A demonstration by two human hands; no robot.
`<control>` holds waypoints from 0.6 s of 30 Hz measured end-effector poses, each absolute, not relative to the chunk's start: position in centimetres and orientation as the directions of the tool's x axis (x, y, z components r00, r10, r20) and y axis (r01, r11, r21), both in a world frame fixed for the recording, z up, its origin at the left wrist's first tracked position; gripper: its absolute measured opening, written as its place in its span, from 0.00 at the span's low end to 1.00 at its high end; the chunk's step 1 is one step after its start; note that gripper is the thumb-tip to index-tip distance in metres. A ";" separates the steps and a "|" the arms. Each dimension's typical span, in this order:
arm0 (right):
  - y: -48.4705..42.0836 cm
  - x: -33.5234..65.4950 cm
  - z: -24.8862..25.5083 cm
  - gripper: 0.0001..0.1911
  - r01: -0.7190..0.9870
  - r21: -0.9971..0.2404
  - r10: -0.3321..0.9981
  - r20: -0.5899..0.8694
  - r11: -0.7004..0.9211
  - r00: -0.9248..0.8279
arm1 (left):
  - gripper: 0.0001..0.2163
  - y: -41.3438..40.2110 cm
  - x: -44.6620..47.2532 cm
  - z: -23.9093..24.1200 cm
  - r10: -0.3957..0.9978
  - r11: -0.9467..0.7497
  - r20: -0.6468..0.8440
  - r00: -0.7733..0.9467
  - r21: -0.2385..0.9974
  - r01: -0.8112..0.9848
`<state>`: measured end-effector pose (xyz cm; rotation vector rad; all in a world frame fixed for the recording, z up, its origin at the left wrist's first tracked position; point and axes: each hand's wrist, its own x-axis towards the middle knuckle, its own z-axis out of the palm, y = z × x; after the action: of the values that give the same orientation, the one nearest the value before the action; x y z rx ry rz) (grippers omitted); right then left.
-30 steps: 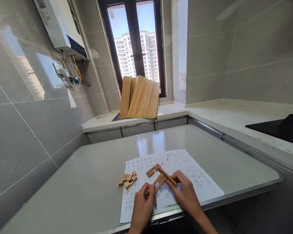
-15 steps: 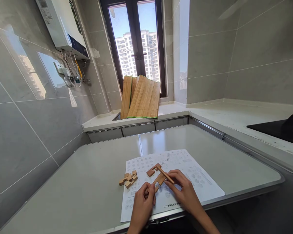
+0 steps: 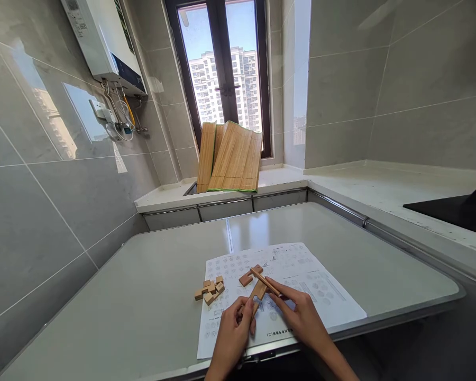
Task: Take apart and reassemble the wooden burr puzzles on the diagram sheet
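My left hand [image 3: 237,327] pinches one end of a notched flat wooden puzzle piece [image 3: 258,290]. Between the thumb and fingers of my right hand [image 3: 298,313] is a slim wooden puzzle piece [image 3: 265,280], held slanting across the far end of the notched one. The two pieces look to be touching. Just beyond them, another notched wooden piece [image 3: 246,278] lies on the printed sheet [image 3: 321,296]. Left of my hands, a small cluster of wooden blocks [image 3: 209,289] rests partly on the sheet's left edge.
The sheet lies on a pale glossy table [image 3: 122,312] whose front edge is close to me. Behind it runs a white counter [image 3: 281,177] with bamboo mats [image 3: 236,159] propped by the window. A black cooktop [image 3: 456,209] sits at the right.
The slim piece in my right hand has shifted slightly up and left and turned a little over the notched piece. Both hands keep their holds. The view has moved slightly.
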<state>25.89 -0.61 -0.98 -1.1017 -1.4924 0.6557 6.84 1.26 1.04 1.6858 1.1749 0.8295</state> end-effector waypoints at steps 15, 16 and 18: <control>-1.0 25.8 -0.5 0.23 0.246 -0.885 0.916 0.399 0.396 -0.037 | 0.20 1.2 6.6 0.8 0.927 -0.136 0.022 0.374 0.950 0.280; -1.0 25.8 -0.5 0.23 0.243 -0.885 0.916 0.399 0.397 -0.044 | 0.20 1.2 6.6 0.9 0.926 -0.133 0.023 0.378 0.955 0.266; -1.0 25.8 -0.5 0.23 0.234 -0.888 0.918 0.393 0.395 -0.057 | 0.20 1.2 6.6 0.9 0.925 -0.131 0.030 0.380 0.961 0.243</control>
<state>25.79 -1.05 -0.46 -1.0599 -1.5554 0.7795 6.59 1.21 0.87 1.6200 1.0595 0.8377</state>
